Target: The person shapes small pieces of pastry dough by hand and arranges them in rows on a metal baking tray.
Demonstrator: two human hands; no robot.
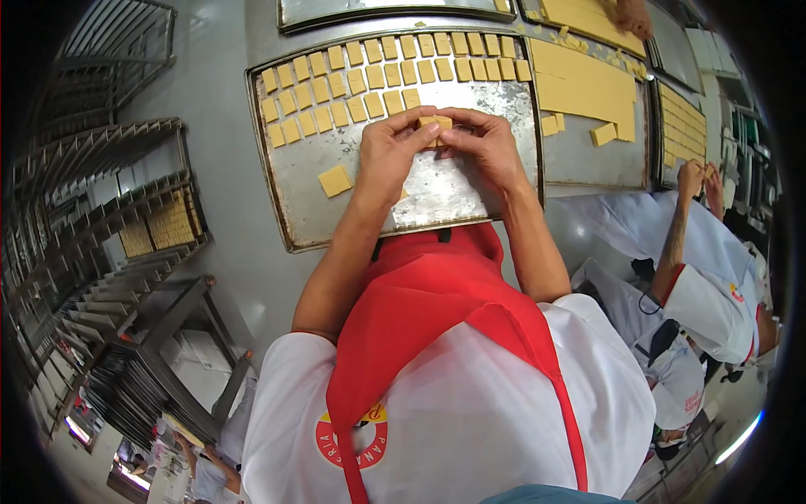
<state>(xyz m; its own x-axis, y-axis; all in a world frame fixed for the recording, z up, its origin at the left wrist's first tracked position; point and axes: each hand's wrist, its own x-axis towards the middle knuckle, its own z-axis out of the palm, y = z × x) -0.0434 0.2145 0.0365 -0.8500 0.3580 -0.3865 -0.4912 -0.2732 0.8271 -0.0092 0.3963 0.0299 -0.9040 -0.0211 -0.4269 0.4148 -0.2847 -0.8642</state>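
Note:
Both of my hands meet over the metal tray point(294, 220) in front of me. My left hand point(393, 153) and my right hand point(485, 144) pinch a small yellow dough piece point(436, 123) between thumbs and fingers. Rows of rectangular yellow dough pieces point(374, 77) lie along the tray's far side. A larger loose dough piece point(335, 181) rests on the tray left of my left hand. Another bit of dough, near my left wrist, is mostly hidden by it.
At the right, another tray point(588, 172) holds a dough sheet point(583, 80) and cut pieces. A co-worker's hands point(701, 181) are over a further tray; another hand point(634, 18) is at the top right. Metal racks point(101, 168) stand at the left.

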